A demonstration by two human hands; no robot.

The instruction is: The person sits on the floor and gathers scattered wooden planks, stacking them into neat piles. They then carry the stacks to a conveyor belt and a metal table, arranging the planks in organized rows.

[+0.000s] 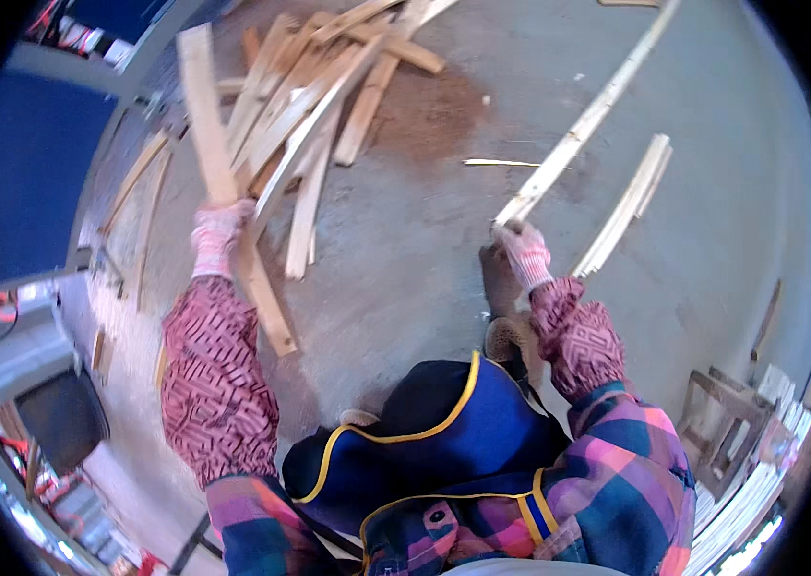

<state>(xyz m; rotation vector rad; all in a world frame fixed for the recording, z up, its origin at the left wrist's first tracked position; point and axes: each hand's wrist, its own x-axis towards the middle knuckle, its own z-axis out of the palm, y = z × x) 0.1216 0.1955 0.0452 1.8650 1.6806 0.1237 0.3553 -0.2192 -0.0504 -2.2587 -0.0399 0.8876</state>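
Note:
My left hand [220, 230], in a pale pink knit glove, is closed round a flat wooden board [202, 106] that rises away from me beside the pile. Below that hand another length of wood [267, 300] slants toward me; whether it belongs to the same board I cannot tell. My right hand [525, 252], gloved alike, grips the near end of a long, narrow wooden strip [583, 130], which stretches to the far right. Its fingertips are partly hidden. Patterned sleeve covers wrap both forearms.
A loose pile of wooden boards [305, 106] lies ahead on the grey floor [405, 259]. Several strips [628, 206] lie together right of my right hand, and a thin sliver [501, 162] lies between. Blue panels [17, 182] stand left; a wooden stool [727, 422] and stacked strips stand lower right.

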